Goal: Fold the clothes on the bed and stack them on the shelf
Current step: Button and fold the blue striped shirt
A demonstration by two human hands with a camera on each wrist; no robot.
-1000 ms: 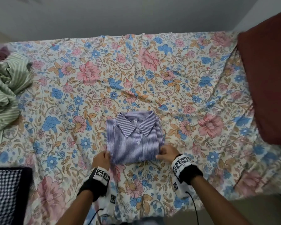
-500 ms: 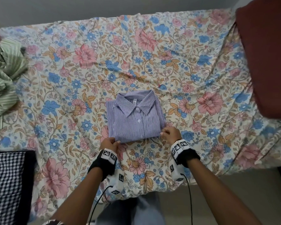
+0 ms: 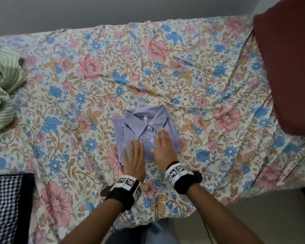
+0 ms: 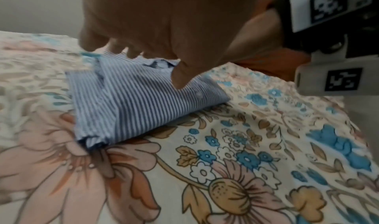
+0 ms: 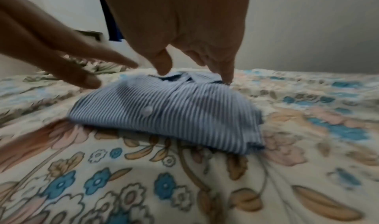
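Blue-and-white striped cotton, folded into a neat square with the collar up and buttons showing, is how the striped button-up shirt (image 3: 144,131) lies near the middle of the floral-print bedsheet (image 3: 99,95). Both hands sit on its near half. The left hand (image 3: 134,159) lies flat with straight fingers spread lightly over the shirt's lower left part, holding nothing. The right hand (image 3: 164,147) lies flat beside it, fingers extended toward the collar, thumb out toward the left hand, also holding nothing; the two hands are close but apart. In the left wrist view the shirt (image 4: 143,98) shows its folded edge resting on the sheet, with the left hand (image 4: 164,25) above it and its thumb touching the fabric near a button. In the right wrist view the right hand (image 5: 184,33) hangs over the shirt (image 5: 174,111) with fingertips down at the collar, though the picture is blurred.

A crumpled green-striped garment (image 3: 2,88) lies at the left edge of the bed, well apart from the shirt. A black-and-white checked cloth (image 3: 4,208) sits at the lower left, and a dark red pillow (image 3: 289,67) fills the right side.
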